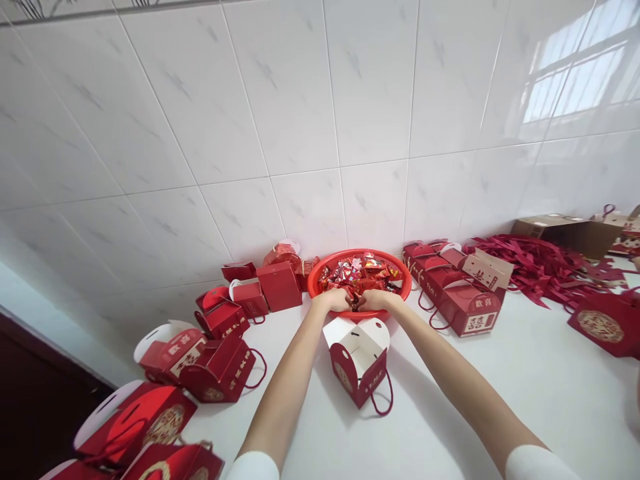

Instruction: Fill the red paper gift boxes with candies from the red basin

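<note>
Both of my hands reach over the near rim of a red plastic basket (316,293) heaped with shiny red wrapped candies (367,270). My left hand (339,300) has its fingers curled down among the candies. Close beside it, my right hand (373,300) is also curled inward, its fingertips partly hidden. Whatever either hand grips is too small and covered to make out. Just in front of the basket, between my forearms, stands an open red gift box (359,363) with a white inside. Its flaps are spread, and a dark red cord handle (384,400) hangs at its side.
Several red gift boxes (220,367) line the left of the white table (425,427). More boxes (450,287) stand right of the basket. Farther right lie a heap of dark red ribbons (540,263), a cardboard box (560,230) and a red box (607,320). A tiled wall (300,100) rises behind.
</note>
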`<state>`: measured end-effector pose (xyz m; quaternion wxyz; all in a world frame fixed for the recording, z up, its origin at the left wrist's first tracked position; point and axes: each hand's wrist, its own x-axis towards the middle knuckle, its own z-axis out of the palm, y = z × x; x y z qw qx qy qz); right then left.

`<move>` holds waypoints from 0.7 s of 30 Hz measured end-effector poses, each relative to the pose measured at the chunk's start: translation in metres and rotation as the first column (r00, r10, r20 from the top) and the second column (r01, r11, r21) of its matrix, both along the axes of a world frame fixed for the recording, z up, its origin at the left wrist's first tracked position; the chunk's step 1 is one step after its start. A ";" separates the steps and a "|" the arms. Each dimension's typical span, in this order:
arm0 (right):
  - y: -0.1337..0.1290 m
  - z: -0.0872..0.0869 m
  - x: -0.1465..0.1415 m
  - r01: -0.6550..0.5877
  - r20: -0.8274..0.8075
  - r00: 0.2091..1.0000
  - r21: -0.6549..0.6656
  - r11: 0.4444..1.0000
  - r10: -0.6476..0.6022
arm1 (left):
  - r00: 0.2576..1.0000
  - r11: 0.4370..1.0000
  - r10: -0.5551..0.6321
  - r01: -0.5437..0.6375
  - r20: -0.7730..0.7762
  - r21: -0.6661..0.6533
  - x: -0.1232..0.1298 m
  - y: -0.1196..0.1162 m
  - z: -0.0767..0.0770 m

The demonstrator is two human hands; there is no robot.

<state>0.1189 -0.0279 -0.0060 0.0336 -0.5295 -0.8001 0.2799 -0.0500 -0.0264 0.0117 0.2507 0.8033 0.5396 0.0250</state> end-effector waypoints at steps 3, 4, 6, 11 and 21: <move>0.003 -0.009 0.004 0.119 -0.082 0.990 0.086 0.989 -0.112 | 0.997 0.995 -0.006 -0.001 -0.078 -0.098 0.010 0.015 -0.008; 0.004 -0.011 0.006 0.162 -0.117 0.982 0.113 0.980 -0.149 | 0.996 0.993 -0.008 -0.002 -0.089 -0.117 0.011 0.018 -0.010; 0.008 -0.015 0.009 0.240 -0.193 0.959 0.150 0.959 -0.209 | 0.996 0.990 -0.012 -0.001 -0.092 -0.141 0.013 0.021 -0.013; 0.013 -0.021 0.014 0.335 -0.414 0.874 0.128 0.934 -0.257 | 0.998 0.986 -0.027 0.019 -0.049 -0.165 0.011 0.021 -0.017; 0.021 -0.027 0.020 0.400 -0.792 0.537 -0.065 0.914 -0.291 | 0.984 0.985 0.015 0.016 0.176 -0.173 0.014 0.011 -0.014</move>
